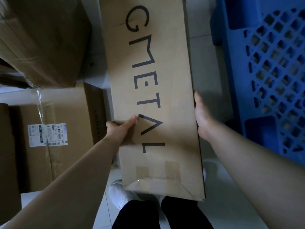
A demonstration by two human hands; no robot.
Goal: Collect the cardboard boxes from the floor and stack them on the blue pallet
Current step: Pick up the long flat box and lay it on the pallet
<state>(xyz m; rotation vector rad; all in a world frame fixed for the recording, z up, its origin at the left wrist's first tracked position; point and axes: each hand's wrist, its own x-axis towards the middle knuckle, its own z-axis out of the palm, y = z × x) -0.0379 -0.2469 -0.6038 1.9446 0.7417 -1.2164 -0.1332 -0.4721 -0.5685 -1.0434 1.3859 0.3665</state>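
Note:
A long flat cardboard box (153, 90) with large black letters fills the middle of the view, held off the floor above my feet. My left hand (120, 128) grips its left edge, thumb on the top face. On the opposite side, my right hand (202, 118) presses flat against the right edge. The blue pallet (270, 76), a plastic lattice, lies on the floor just right of the box.
A taped cardboard box with a white shipping label (47, 135) sits on the floor at left. Another large box (44, 40) stands at the upper left. White floor tiles (219, 187) show between box and pallet. My white shoe (118, 194) is below the held box.

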